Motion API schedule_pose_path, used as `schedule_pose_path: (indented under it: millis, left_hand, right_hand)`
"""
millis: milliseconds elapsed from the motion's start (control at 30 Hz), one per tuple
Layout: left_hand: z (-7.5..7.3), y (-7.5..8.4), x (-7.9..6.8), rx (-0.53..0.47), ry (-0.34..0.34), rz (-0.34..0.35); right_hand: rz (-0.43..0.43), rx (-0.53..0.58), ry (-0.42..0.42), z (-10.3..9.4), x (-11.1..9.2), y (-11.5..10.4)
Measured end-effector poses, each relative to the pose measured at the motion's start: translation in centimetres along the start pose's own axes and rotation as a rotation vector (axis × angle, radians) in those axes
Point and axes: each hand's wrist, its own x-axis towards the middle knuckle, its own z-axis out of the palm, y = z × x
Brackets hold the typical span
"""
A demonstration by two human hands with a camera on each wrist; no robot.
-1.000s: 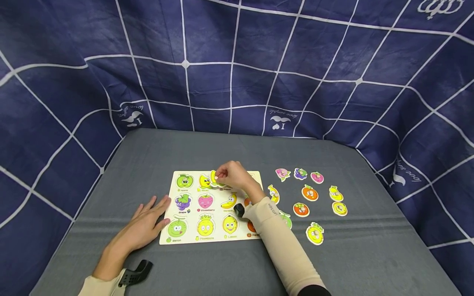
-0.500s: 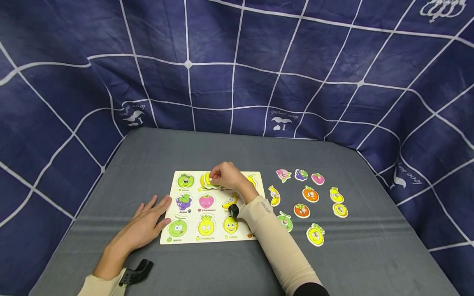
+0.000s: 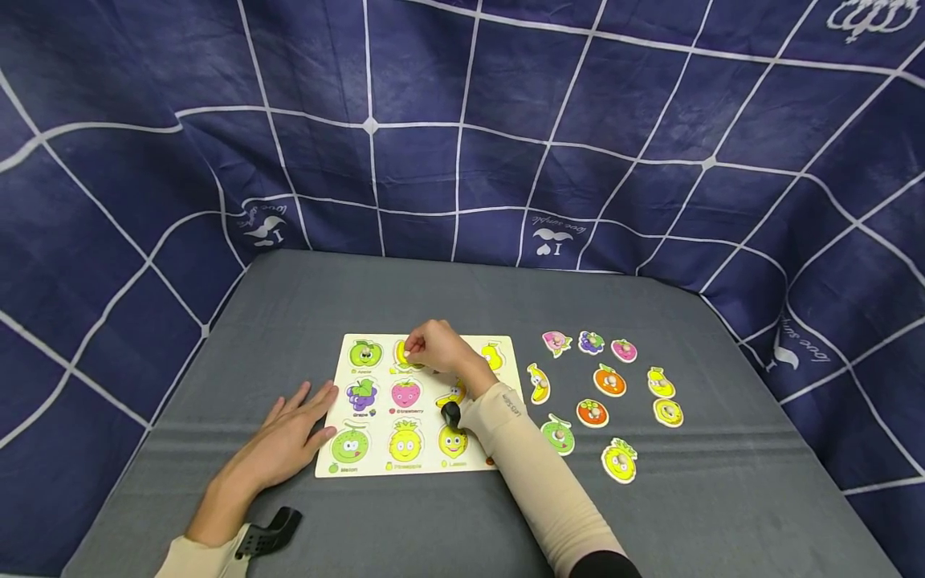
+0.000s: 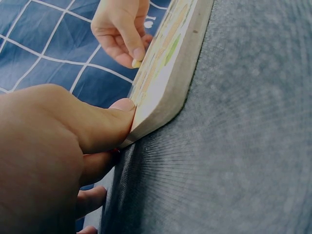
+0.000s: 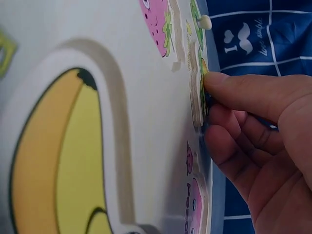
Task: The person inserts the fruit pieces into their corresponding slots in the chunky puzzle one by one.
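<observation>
A wooden fruit puzzle board (image 3: 379, 437) lies on the grey table. My left hand (image 3: 285, 437) rests flat beside its left side, fingers spread. In the left wrist view its thumb (image 4: 109, 124) touches the board's edge. Over the top row, my right hand (image 3: 437, 347) pinches a yellow fruit puzzle piece (image 5: 196, 92) by its knob between thumb and fingers. That piece lies at the second top-row place, right of the apple (image 3: 365, 353); whether it is fully seated I cannot tell. In the right wrist view, a knob (image 5: 204, 22) stands on the green apple piece.
Several loose fruit pieces lie right of the board, including a banana (image 3: 539, 384), a melon (image 3: 558, 435), a pineapple (image 3: 619, 461) and grapes (image 3: 591, 343). A blue curtain (image 3: 491, 160) with white lines closes off the table's back and sides.
My right hand has moved slightly left with the yellow piece, and the piece has come down onto the second top-row place. The left hand has stayed by the board.
</observation>
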Motion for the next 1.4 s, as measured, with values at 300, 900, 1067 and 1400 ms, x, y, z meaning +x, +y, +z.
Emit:
schedule_pose_path:
  millis: [300,900,1067,1400]
  left_hand:
    - [0.1,0.0,0.0,0.001,0.003,-0.003]
    - [0.0,0.0,0.0,0.003,0.002,0.001]
    - [0.1,-0.1,0.0,0.001,-0.006,0.001]
    - [0.1,-0.2,0.1,-0.005,-0.013,0.006]
  right_hand:
    - [-0.005,-0.044,0.01,0.3,0.4,0.1]
    - [0.008,-0.045,0.026,0.1,-0.1,0.1]
    - [0.014,-0.025,0.022,-0.2,-0.5,0.1]
    - [0.006,-0.035,0.072,-1.7,-1.6,0.1]
